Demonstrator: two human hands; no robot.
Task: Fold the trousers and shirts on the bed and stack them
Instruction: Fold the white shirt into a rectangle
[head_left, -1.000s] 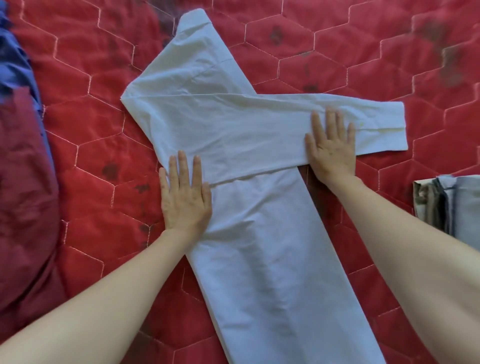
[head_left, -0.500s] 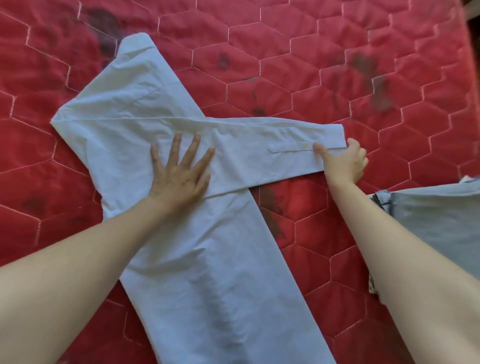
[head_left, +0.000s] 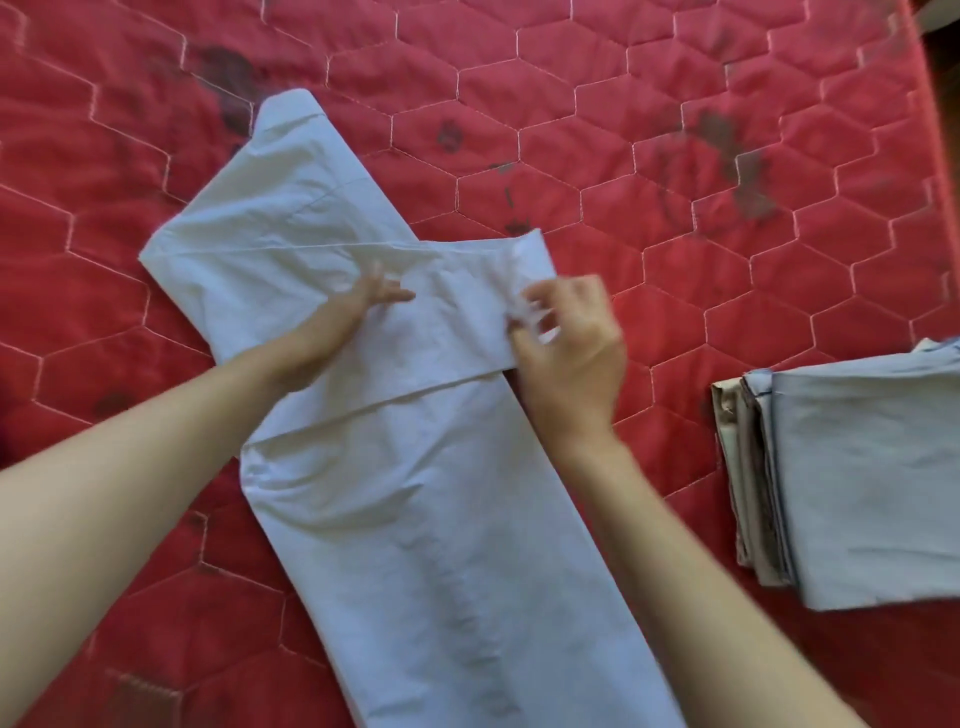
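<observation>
Thin, floppy white cotton shirt (head_left: 415, 493): left hand (head_left: 358, 306) presses flat, right hand (head_left: 566, 332) pinches the sleeve cuff; grab edges.

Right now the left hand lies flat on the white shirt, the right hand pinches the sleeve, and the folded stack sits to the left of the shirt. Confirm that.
Wrong on one point. The head view shows the folded stack to the right of the white shirt, not the left. The left hand does lie flat on it, and the right hand pinches the sleeve.
</observation>
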